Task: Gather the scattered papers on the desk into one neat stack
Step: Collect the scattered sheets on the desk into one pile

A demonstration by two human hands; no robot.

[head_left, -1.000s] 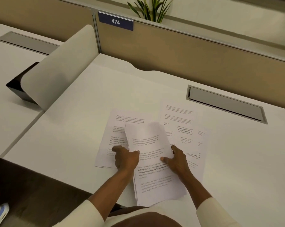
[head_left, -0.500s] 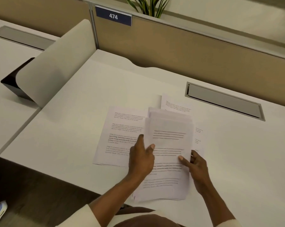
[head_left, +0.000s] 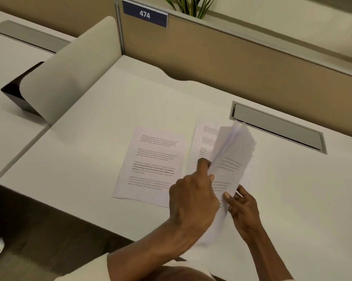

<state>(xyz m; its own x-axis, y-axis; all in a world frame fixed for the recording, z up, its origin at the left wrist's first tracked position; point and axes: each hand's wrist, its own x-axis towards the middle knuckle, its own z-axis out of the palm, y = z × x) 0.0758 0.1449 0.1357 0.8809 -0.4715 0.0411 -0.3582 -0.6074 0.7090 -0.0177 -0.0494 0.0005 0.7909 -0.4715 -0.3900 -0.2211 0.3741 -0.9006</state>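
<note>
Desk (head_left: 90,151), white, partitioned; task about half done by the look of it. Bundle (head_left: 229,169) of several sheets lifted off the surface, tilted up on edge and blurred, top fanning loose near the grommet tray (head_left: 278,128). Left hand (head_left: 193,197) closed round the bundle's left edge, thumb over the front, fingers behind. Right hand (head_left: 242,207) pinching the lower right edge, thumb on the printed face. Still flat on the desk: left sheets (head_left: 150,165), a printed page with at least one more edge showing under it, just left of the hands; and a far sheet (head_left: 205,138), partly hidden behind the bundle. Neither touching the bundle, as far as could be told. Left to do, judged from this: far sheet and left sheets picked up, everything squared, set down as one pile. Bundle edges uneven, so tapping needed.
</note>
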